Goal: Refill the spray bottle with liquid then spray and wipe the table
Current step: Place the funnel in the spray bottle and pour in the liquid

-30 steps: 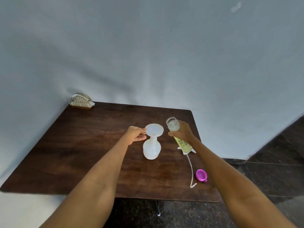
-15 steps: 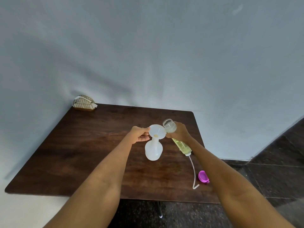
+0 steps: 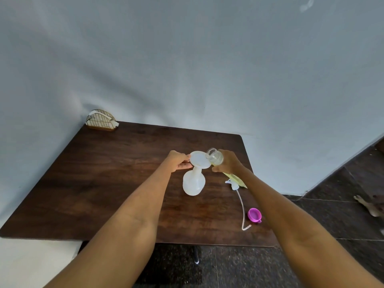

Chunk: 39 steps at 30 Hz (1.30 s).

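A translucent white spray bottle stands uncapped on the dark wooden table, with a white funnel set in its neck. My left hand pinches the funnel's left rim. My right hand grips a clear refill bottle of yellow-green liquid, tilted so its open mouth is over the funnel's right edge. The bottle's lower end pokes out below my wrist. The spray head with its long dip tube lies flat on the table to the right.
A purple cap lies near the table's front right corner, beside the tube's end. A wire napkin holder stands at the back left corner against the wall. An animal's paw shows on the dark floor at the right.
My right hand has brought the refill bottle leftward and tipped it over, so its mouth has gone from upright beside the funnel to over the funnel's rim. My left hand stays on the funnel.
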### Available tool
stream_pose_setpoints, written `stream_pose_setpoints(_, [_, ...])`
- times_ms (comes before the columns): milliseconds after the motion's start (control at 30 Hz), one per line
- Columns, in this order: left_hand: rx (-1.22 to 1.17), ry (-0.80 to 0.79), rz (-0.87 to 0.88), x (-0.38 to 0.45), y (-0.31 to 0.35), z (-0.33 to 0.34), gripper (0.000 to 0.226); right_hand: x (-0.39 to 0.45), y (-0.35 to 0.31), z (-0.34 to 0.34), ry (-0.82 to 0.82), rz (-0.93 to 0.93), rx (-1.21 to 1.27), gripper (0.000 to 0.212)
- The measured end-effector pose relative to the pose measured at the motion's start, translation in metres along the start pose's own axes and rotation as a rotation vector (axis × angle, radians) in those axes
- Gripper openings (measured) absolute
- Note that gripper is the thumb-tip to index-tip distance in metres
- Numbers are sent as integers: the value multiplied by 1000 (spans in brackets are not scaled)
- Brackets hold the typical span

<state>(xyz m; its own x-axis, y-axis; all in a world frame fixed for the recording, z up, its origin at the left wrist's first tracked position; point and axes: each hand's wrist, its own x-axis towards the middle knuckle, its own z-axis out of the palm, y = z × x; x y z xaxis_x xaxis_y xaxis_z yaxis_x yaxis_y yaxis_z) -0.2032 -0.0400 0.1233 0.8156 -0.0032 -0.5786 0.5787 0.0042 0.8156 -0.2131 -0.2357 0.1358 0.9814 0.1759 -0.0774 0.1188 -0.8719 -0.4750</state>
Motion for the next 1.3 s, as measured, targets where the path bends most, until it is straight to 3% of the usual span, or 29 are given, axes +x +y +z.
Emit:
stream_pose_setpoints(267, [53,121,41,-1,-2,-2,24,5,-2,-3,-21,-22,-82,50])
stream_pose_setpoints(667, [97,101,42,-7,-1,3,26,9,-1,-3,-50,-50,-170,47])
stream_pose_setpoints(1300, [83,217,50,-9,-2,8,22,8,2,-7,-84,-35,-251,46])
